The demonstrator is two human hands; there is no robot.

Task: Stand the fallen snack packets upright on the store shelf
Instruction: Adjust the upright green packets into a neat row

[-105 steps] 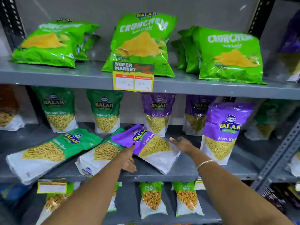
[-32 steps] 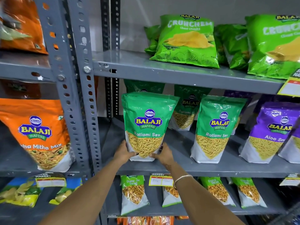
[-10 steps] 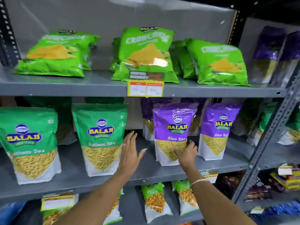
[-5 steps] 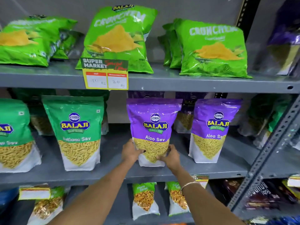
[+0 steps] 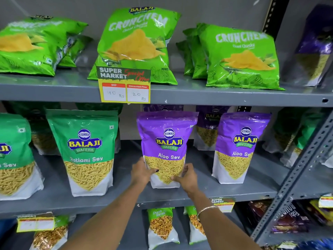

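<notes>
A purple Aloo Sev packet stands upright on the middle grey shelf. My left hand grips its lower left side and my right hand grips its lower right corner. To its right stands a second purple Aloo Sev packet, upright and apart from my hands. Left of it, a green Ratlami Sev packet stands upright, and another green packet is cut off by the left edge. More purple and green packets stand behind these, partly hidden.
Green Crunchem chip bags sit on the upper shelf with a yellow price tag on its edge. A perforated grey upright slants down the right side. Small Chana Garam packets stand on the lower shelf.
Both hands came in from the sides and closed on the lower part of the front purple packet. Over the last half second they have held it there, upright, while the view moved closer.
</notes>
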